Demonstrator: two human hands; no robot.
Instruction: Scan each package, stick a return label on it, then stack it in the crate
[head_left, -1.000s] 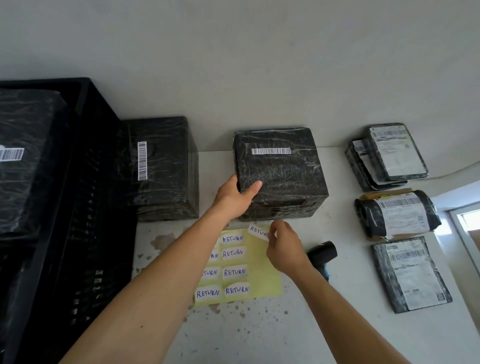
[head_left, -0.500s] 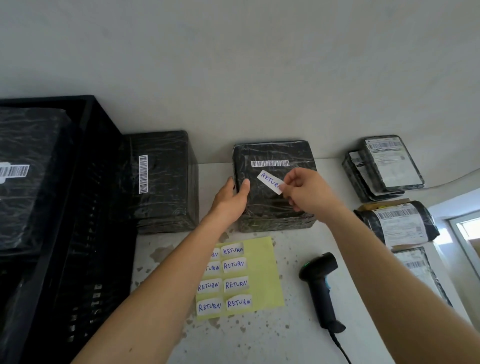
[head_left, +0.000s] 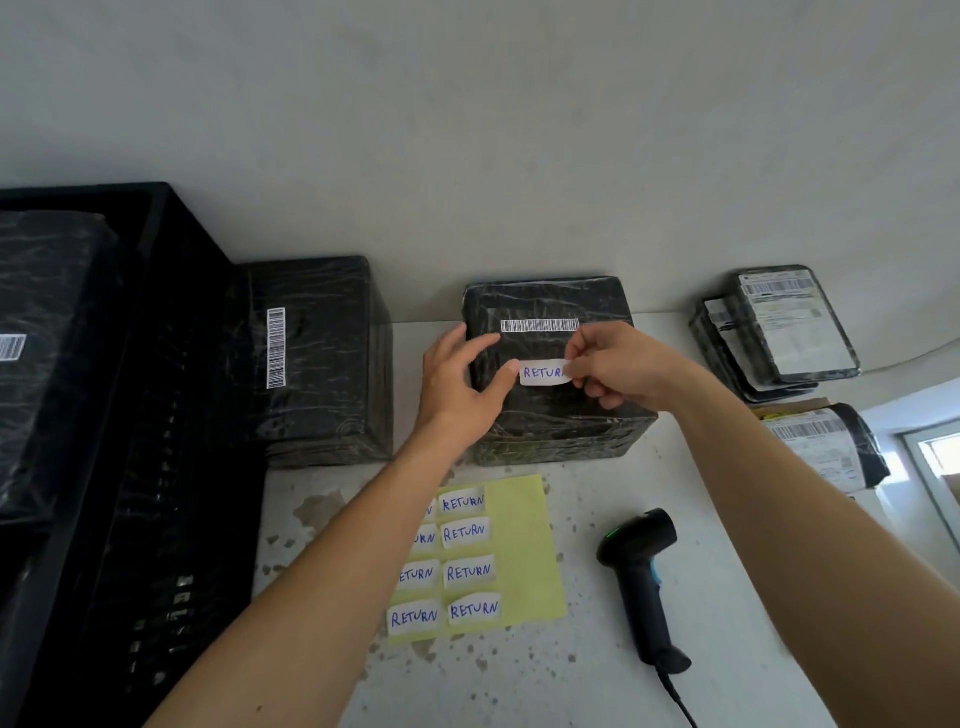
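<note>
From the head view, the right hand (head_left: 628, 366) pinches the right end of a white RETURN label (head_left: 543, 372), hiding its last letter; the label lies against the top of the black-wrapped package (head_left: 550, 415) at the middle of the tabletop (head_left: 597, 675), just below that package's barcode strip (head_left: 539, 326). The left hand (head_left: 457, 384) rests on the package's left edge at nine o'clock of the label, thumb tip touching the label's left end, fingers loosely spread and gripping nothing.

The left forearm covers part of the left column of the yellow label sheet (head_left: 524, 551) at six o'clock of the package. Eight RETURN stickers show on it, four fully legible, the others partly hidden.

A second black-wrapped package (head_left: 317, 358) stands at nine o'clock, touching the black crate (head_left: 171, 467), which is cut off by the left frame edge. One wrapped package (head_left: 47, 338) lies inside the crate, its barcode cut off.

At two o'clock sit two stacked flat parcels (head_left: 779, 332) with printed labels too small to read; at three o'clock another parcel (head_left: 826, 447) is partly hidden behind the right forearm.

One black handheld barcode scanner (head_left: 644, 577) lies at five o'clock, its cord running out of the bottom edge.
</note>
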